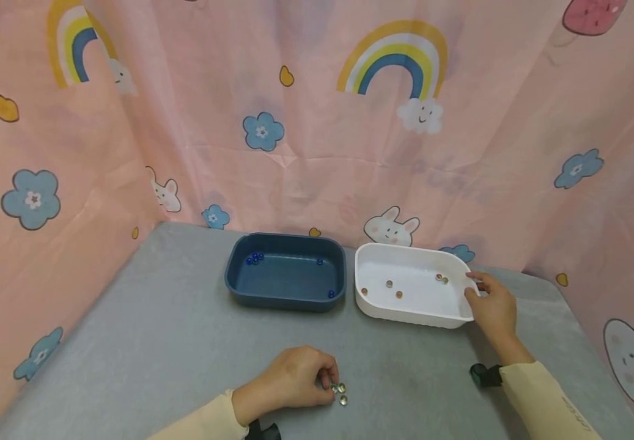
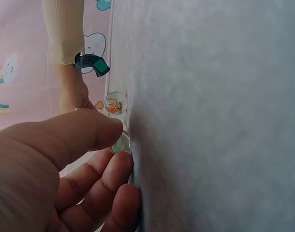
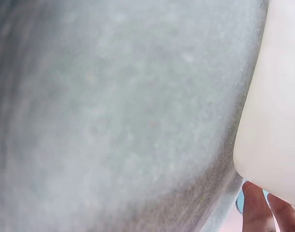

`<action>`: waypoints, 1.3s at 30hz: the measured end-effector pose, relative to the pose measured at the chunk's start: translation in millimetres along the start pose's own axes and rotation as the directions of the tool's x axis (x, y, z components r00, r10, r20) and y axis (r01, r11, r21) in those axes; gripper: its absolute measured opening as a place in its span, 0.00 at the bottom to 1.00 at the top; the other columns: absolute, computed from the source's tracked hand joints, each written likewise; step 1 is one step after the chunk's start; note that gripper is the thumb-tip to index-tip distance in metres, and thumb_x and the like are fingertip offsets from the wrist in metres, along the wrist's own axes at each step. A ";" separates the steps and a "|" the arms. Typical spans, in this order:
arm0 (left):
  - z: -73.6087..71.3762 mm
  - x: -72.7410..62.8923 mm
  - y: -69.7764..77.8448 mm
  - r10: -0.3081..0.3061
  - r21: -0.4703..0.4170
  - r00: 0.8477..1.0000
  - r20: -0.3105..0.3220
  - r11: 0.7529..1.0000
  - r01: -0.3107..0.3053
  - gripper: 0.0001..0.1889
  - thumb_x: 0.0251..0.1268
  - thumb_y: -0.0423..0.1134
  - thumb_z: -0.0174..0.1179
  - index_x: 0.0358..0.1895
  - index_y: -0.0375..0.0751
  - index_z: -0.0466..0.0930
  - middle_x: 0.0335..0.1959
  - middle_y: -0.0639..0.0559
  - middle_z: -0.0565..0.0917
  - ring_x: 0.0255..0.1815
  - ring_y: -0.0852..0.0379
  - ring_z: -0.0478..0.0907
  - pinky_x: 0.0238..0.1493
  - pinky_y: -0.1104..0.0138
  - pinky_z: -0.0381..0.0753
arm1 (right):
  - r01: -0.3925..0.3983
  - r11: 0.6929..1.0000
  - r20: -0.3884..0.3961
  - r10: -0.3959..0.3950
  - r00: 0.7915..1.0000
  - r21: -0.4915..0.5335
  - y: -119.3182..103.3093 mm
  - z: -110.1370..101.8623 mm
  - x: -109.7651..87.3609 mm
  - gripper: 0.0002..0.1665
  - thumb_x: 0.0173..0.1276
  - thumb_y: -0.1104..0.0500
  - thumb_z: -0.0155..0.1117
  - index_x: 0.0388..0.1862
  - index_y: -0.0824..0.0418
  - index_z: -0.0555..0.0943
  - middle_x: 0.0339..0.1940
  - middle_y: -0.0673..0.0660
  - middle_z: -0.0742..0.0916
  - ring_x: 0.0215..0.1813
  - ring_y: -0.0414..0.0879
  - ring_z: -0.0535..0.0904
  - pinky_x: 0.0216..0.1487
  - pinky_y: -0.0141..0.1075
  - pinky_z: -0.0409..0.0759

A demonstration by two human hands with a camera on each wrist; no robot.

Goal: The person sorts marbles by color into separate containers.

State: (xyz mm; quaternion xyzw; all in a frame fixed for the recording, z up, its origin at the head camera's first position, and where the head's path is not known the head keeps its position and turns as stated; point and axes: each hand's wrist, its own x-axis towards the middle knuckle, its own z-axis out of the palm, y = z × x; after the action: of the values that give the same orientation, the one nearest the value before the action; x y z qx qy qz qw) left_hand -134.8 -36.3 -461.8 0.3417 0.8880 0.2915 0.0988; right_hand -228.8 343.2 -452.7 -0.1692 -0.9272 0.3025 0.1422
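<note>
My left hand [image 1: 300, 376] is low over the grey table, beside a small group of clear glass marbles [image 1: 343, 400]. In the left wrist view, its thumb and a finger pinch one clear marble [image 2: 121, 143], and another marble with an orange and white swirl [image 2: 115, 103] lies just beyond the thumb. My right hand [image 1: 495, 308] grips the right end of the white tray [image 1: 412, 316], thumb and fingers at its rim. In the right wrist view, fingertips [image 3: 255, 193] touch the edge of the white tray wall [image 3: 275, 121]. Several clear, brownish marbles [image 1: 399, 294] lie scattered inside it.
Left of the white tray stands a dark blue tray [image 1: 286, 304] with several blue marbles [image 1: 255, 256] in it. Both trays sit toward the back of the grey table [image 1: 168, 342]. A pink patterned curtain [image 1: 305, 183] hangs behind and along the sides.
</note>
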 end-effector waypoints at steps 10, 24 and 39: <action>-1.5 0.9 1.4 -0.001 0.002 1.000 -0.016 1.000 0.001 0.07 0.45 0.38 0.67 0.26 0.58 0.81 0.18 0.73 0.76 0.21 0.77 0.68 0.25 0.80 0.65 | 0.011 1.000 0.005 -0.011 1.000 0.002 1.7 -0.8 -1.6 0.23 0.68 0.60 0.55 0.62 0.62 0.76 0.55 0.71 0.81 0.48 0.62 0.77 0.29 0.32 0.72; -12.7 5.8 -1.1 -0.049 -0.055 0.997 -0.067 0.997 0.045 0.06 0.47 0.39 0.66 0.28 0.58 0.82 0.21 0.72 0.78 0.20 0.76 0.68 0.25 0.78 0.67 | 0.032 0.999 -0.005 -0.032 0.999 0.001 0.0 -1.5 -0.5 0.23 0.68 0.61 0.56 0.61 0.62 0.77 0.54 0.71 0.82 0.47 0.62 0.78 0.30 0.33 0.71; -21.5 13.4 -3.2 -0.063 -0.089 0.989 -0.132 0.995 0.052 0.05 0.49 0.38 0.64 0.29 0.56 0.82 0.21 0.70 0.79 0.17 0.75 0.68 0.22 0.77 0.67 | 0.010 1.000 0.019 -0.010 1.000 0.006 1.7 -1.4 -0.9 0.23 0.69 0.60 0.55 0.62 0.62 0.76 0.56 0.71 0.81 0.48 0.62 0.77 0.30 0.32 0.73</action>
State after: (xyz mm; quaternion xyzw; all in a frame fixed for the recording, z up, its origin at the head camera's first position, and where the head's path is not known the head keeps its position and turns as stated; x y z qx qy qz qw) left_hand -154.7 -39.0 -445.9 0.2910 0.8888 0.3488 0.0615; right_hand -227.0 344.8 -452.8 -0.1613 -0.9285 0.3059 0.1354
